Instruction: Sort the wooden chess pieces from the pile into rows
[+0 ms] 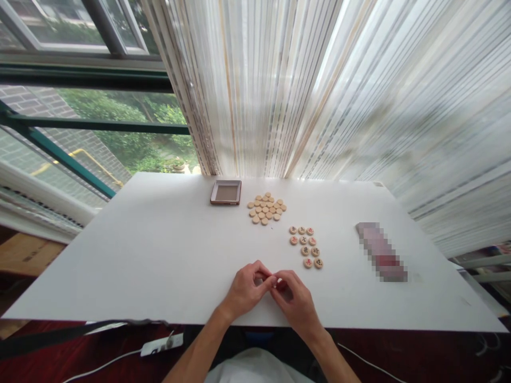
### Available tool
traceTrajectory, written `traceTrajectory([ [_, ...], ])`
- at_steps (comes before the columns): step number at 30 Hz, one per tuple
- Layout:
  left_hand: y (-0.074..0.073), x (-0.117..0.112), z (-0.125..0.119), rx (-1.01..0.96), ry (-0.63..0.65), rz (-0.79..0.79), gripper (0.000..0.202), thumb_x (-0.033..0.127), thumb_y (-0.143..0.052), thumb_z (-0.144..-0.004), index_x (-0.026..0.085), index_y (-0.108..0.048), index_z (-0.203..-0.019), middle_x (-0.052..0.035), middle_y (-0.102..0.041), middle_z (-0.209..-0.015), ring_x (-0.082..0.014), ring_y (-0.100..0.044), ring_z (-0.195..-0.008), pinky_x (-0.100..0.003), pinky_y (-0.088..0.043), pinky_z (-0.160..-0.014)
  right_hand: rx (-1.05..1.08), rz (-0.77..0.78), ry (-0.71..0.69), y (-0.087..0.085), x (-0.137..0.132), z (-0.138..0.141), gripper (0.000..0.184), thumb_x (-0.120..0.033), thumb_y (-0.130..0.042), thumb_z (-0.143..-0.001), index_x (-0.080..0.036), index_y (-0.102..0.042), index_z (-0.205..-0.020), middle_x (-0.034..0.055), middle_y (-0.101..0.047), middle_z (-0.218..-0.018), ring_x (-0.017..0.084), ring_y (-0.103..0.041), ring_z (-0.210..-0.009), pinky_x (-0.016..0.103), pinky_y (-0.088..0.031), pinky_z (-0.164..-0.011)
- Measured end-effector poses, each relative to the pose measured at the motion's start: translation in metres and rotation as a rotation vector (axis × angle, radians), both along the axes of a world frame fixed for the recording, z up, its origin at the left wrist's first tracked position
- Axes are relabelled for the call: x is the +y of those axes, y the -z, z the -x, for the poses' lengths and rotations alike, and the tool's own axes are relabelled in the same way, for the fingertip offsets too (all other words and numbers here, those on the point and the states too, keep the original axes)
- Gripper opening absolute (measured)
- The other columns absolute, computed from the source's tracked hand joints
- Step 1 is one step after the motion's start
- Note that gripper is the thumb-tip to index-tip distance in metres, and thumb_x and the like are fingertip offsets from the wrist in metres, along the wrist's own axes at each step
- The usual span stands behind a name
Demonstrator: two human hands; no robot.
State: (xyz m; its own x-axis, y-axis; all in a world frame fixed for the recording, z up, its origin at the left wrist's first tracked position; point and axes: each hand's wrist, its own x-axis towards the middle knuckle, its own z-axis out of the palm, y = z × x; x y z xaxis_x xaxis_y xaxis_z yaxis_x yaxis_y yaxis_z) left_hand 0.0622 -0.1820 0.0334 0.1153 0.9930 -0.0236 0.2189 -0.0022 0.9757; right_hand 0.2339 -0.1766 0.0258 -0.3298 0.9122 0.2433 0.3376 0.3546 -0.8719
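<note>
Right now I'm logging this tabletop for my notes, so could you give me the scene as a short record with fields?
Hands: left hand and right hand meet at the fingertips; whether they hold anything is unclear
Marked discs: ten, in rows of three, three, two, two; red or black characters
Plain discs: loose cluster, farther off and left of the marked ones
Shallow tray: left of the cluster
Far right: pixelated item
Surface: white table
</note>
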Motion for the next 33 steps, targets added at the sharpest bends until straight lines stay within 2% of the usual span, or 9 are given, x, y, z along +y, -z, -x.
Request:
traceTrajectory([
  [7, -0.003, 0.001, 0.001, -0.051, 0.035, 0.001, 0.031, 0.046, -0.054, -0.093, 0.017, -0.065, -0.094, -0.0072, -0.074, -0.089, -0.019, -0.072, -0.083, -0.028, -0.057, -0.076, 0.036, 0.021, 0.019, 0.001, 0.002, 0.0, 0.01, -0.029, -0.06, -0.091, -0.025, -0.061, -0.1, 0.0038, -0.063, -0.09, 0.017, -0.064, -0.073, 0.029, -0.056, -0.069],
  [11, -0.004, 0.001, -0.001, -0.003, 0.026, -0.05, 0.032, 0.042, -0.049, -0.097, 0.018, -0.067, -0.105, -0.0067, -0.074, -0.094, -0.0173, -0.071, -0.081, -0.028, -0.057, -0.078, 0.084, 0.051, 0.077, 0.003, 0.004, -0.002, 0.015, -0.031, -0.062, -0.089, -0.023, -0.061, -0.102, 0.0038, -0.066, -0.089, 0.017, -0.066, -0.072, 0.029, -0.056, -0.068],
  [17, -0.006, -0.001, -0.003, 0.088, 0.002, -0.072, 0.029, 0.04, -0.056, -0.093, 0.02, -0.064, -0.112, -0.0059, -0.074, -0.095, -0.0185, -0.071, -0.086, -0.03, -0.056, -0.082, 0.155, 0.115, 0.104, 0.002, 0.005, -0.003, 0.021, -0.036, -0.063, -0.089, -0.021, -0.065, -0.104, 0.0058, -0.072, -0.089, 0.019, -0.068, -0.074, 0.032, -0.058, -0.071],
  [22, -0.007, 0.0, -0.004, 0.027, 0.002, -0.035, 0.029, 0.042, -0.055, -0.093, 0.019, -0.062, -0.11, -0.0068, -0.074, -0.098, -0.019, -0.071, -0.087, -0.03, -0.057, -0.08, 0.17, 0.133, 0.054, -0.004, 0.005, -0.004, 0.023, -0.036, -0.062, -0.09, -0.022, -0.069, -0.107, 0.0067, -0.074, -0.095, 0.02, -0.07, -0.079, 0.033, -0.059, -0.075],
  [25, -0.007, 0.002, -0.002, 0.003, -0.03, -0.03, 0.026, 0.041, -0.054, -0.094, 0.019, -0.062, -0.107, -0.0061, -0.074, -0.096, -0.0171, -0.07, -0.081, -0.029, -0.057, -0.077, 0.171, 0.176, 0.04, -0.007, 0.007, -0.005, 0.023, -0.035, -0.061, -0.091, -0.023, -0.068, -0.11, 0.0071, -0.074, -0.099, 0.022, -0.071, -0.085, 0.034, -0.059, -0.079],
  [27, -0.007, 0.003, -0.001, 0.028, -0.028, -0.039, 0.024, 0.039, -0.053, -0.095, 0.019, -0.063, -0.105, -0.005, -0.073, -0.094, -0.0159, -0.069, -0.078, -0.028, -0.056, -0.076, 0.163, 0.204, 0.046, -0.007, 0.008, -0.006, 0.022, -0.034, -0.061, -0.091, -0.023, -0.068, -0.109, 0.0069, -0.074, -0.098, 0.022, -0.071, -0.085, 0.033, -0.059, -0.078],
  [31, -0.008, 0.003, 0.003, 0.133, 0.013, -0.108, 0.021, 0.033, -0.056, -0.093, 0.022, -0.065, -0.109, -0.0054, -0.071, -0.104, -0.0174, -0.067, -0.089, -0.029, -0.054, -0.083, 0.158, 0.234, 0.069, -0.005, 0.011, -0.007, 0.019, -0.033, -0.063, -0.09, -0.022, -0.066, -0.105, 0.0064, -0.073, -0.094, 0.021, -0.07, -0.081, 0.031, -0.059, -0.075],
  [33, -0.007, 0.002, 0.003, 0.175, 0.018, -0.145, 0.022, 0.03, -0.059, -0.091, 0.023, -0.064, -0.111, -0.0052, -0.071, -0.104, -0.0175, -0.066, -0.088, -0.03, -0.054, -0.084, 0.159, 0.244, 0.075, -0.004, 0.012, -0.007, 0.019, -0.034, -0.065, -0.089, -0.022, -0.065, -0.103, 0.0062, -0.072, -0.091, 0.021, -0.07, -0.078, 0.031, -0.058, -0.073],
])
